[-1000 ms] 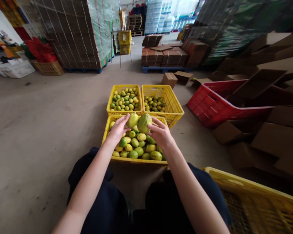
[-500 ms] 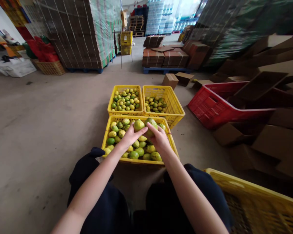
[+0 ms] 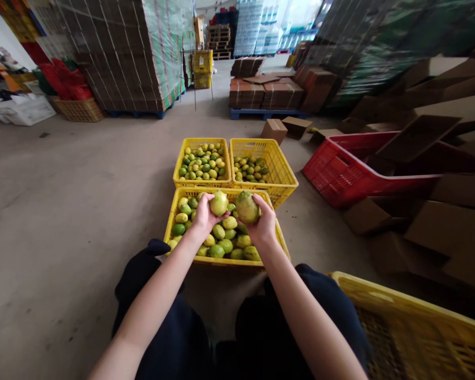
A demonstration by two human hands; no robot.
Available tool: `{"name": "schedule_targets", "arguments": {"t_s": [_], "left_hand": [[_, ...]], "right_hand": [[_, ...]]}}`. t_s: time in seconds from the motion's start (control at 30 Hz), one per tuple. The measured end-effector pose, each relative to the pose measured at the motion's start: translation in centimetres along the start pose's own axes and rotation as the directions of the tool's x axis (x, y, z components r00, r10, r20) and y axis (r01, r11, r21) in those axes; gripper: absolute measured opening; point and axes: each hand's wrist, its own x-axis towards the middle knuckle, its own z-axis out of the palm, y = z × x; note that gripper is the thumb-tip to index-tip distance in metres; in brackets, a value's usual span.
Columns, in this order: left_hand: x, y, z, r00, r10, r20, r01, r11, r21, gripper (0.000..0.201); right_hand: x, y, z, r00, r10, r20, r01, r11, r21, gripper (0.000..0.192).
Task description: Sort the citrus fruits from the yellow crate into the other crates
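Note:
My left hand (image 3: 204,217) is closed around a yellowish lemon (image 3: 219,203), thumb over its top and fingers beneath. A larger, greener lemon (image 3: 247,207) with pale patches sits in my right hand (image 3: 264,224), the fingers curled round its right side. A small gap separates the two fruits. Both hands are above the near yellow crate (image 3: 225,260), which holds many green and yellow lemons (image 3: 216,251). My wrists and the held fruits hide part of the crate's contents.
Behind it stand a left yellow crate (image 3: 203,184) and a right yellow crate (image 3: 283,163), both holding smaller fruit. A red crate (image 3: 332,174) and cardboard boxes (image 3: 451,227) crowd the right. Another yellow crate (image 3: 411,306) is by my right knee. Flattened cartons (image 3: 265,95) lie on a pallet ahead.
My hands have drawn apart, left hand to the left and right hand to the right, each keeping its lemon. The fruits are turned to show more of their surfaces.

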Motion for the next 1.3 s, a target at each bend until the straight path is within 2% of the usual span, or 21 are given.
{"name": "schedule_targets", "arguments": {"t_s": [0.1, 0.2, 0.27, 0.33, 0.4, 0.47, 0.7, 0.83, 1.03, 1.17, 1.3], "left_hand": [[-0.2, -0.3, -0.1, 0.998, 0.022, 0.056, -0.024, 0.999, 0.028, 0.022], [-0.4, -0.7, -0.1, 0.991, 0.074, 0.113, -0.083, 0.993, 0.084, 0.022], [-0.4, -0.8, -0.1, 0.992, 0.104, 0.066, -0.11, 0.991, 0.082, 0.026], [-0.3, -0.7, -0.1, 0.995, 0.103, -0.015, -0.102, 0.994, 0.05, 0.032], [-0.1, -0.5, -0.3, 0.995, 0.082, -0.057, -0.081, 0.997, 0.014, 0.036], [0.1, -0.3, -0.5, 0.996, 0.066, -0.056, -0.067, 0.998, -0.013, 0.037], [-0.1, 0.2, -0.4, 0.997, -0.079, -0.005, 0.077, 0.983, -0.164, 0.032], [-0.4, 0.4, -0.5, 0.989, -0.146, -0.01, 0.142, 0.978, -0.154, 0.024], [-0.2, -0.1, -0.7, 0.996, -0.07, 0.055, 0.077, 0.988, -0.132, 0.036], [0.0, -0.3, -0.6, 0.998, -0.053, 0.018, 0.055, 0.989, -0.134, 0.032], [0.2, -0.2, -0.6, 0.991, -0.127, -0.048, 0.116, 0.976, -0.186, 0.036]], "right_hand": [[-0.1, -0.1, 0.3, 0.999, 0.041, -0.035, -0.041, 0.999, 0.009, 0.016], [-0.1, 0.0, 0.6, 0.989, 0.037, -0.14, -0.037, 0.999, 0.001, 0.008], [0.0, 0.0, 0.7, 0.985, 0.06, -0.165, -0.061, 0.998, -0.004, 0.004], [0.0, -0.1, 0.7, 0.981, 0.156, -0.118, -0.157, 0.988, -0.004, 0.003], [-0.2, -0.2, 0.9, 0.966, 0.252, -0.062, -0.252, 0.968, 0.001, 0.009], [-0.4, -0.4, 1.0, 0.953, 0.3, -0.044, -0.3, 0.954, 0.007, 0.011], [-0.4, -0.8, 0.8, 0.908, 0.416, -0.052, -0.413, 0.909, 0.051, 0.013], [0.0, -0.8, 0.4, 0.872, 0.483, -0.078, -0.477, 0.875, 0.08, 0.019], [0.0, -0.5, 0.5, 0.885, 0.454, -0.103, -0.452, 0.891, 0.049, 0.017], [0.0, -0.4, 0.3, 0.889, 0.443, -0.114, -0.437, 0.896, 0.077, 0.013], [0.1, -0.3, 0.1, 0.909, 0.415, -0.044, -0.409, 0.907, 0.102, 0.007]]}}
